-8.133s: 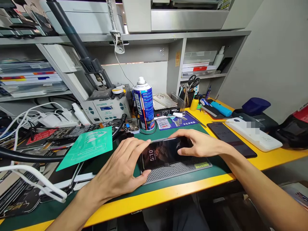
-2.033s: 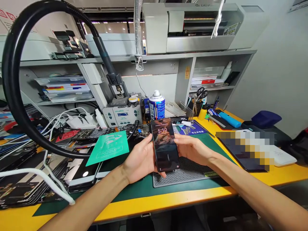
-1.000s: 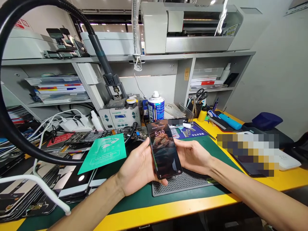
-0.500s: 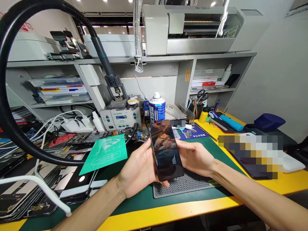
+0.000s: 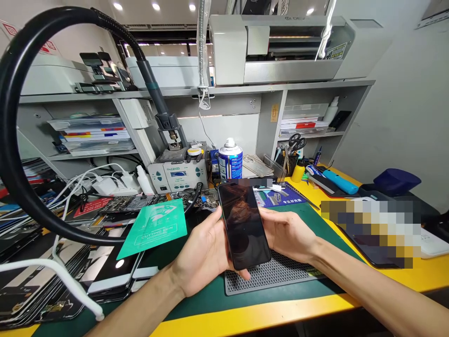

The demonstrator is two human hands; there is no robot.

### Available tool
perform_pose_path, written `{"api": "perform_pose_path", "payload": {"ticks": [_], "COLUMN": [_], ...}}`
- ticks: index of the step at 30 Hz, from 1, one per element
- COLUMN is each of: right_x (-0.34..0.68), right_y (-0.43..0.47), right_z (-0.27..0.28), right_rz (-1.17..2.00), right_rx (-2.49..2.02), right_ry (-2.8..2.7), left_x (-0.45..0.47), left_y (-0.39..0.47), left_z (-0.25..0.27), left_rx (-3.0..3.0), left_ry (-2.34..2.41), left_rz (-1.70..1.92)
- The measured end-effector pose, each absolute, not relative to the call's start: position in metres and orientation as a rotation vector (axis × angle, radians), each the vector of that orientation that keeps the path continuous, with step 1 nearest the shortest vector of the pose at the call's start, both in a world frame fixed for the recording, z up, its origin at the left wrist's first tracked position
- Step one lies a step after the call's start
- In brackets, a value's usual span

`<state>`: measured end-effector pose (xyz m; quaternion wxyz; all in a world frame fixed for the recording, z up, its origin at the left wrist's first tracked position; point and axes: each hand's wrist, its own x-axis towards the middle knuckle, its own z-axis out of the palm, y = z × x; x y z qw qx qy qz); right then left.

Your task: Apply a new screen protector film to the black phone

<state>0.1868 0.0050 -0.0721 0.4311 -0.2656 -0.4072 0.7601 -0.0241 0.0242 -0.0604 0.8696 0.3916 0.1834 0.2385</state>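
A black smartphone [image 5: 244, 224] is held upright and slightly tilted in the middle of the view, its dark glossy screen facing me and showing brownish reflections. My left hand [image 5: 206, 250] supports it from the left edge and beneath, thumb along the side and a fingertip showing under the lower edge. My right hand [image 5: 289, 236] grips the right edge, its thumb at the side and the other fingers hidden behind the phone. Below the phone lies a grey perforated pad [image 5: 277, 276] on a dark green mat [image 5: 196, 304].
A green "cutting skin hydrogel" sheet [image 5: 154, 228] lies left of my hands, over stacked phone parts [image 5: 52, 271]. Behind stand a rework station [image 5: 178, 175] with a looping black hose [image 5: 9, 140] and a blue spray can [image 5: 230, 161]. More phones [image 5: 365, 241], partly pixelated, lie right.
The whole scene sits slightly lower and further right as the view shifts. Both hands keep their hold on the phone, and the reflections on its screen have become darker.
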Motion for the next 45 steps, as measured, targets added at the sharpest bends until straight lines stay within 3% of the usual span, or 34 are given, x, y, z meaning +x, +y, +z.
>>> {"api": "perform_pose_path", "payload": {"ticks": [29, 45], "right_x": [0.186, 0.196], "right_y": [0.006, 0.006], "right_z": [-0.068, -0.065], "right_rz": [1.736, 1.701], "right_rx": [-0.804, -0.891], "right_ry": [-1.044, -1.177], "left_x": [-0.023, -0.023], "left_y": [0.018, 0.019], "left_z": [-0.059, -0.052], "left_rx": [0.699, 0.933], "left_ry": [0.453, 0.610], "left_rz": [0.548, 0.567]}}
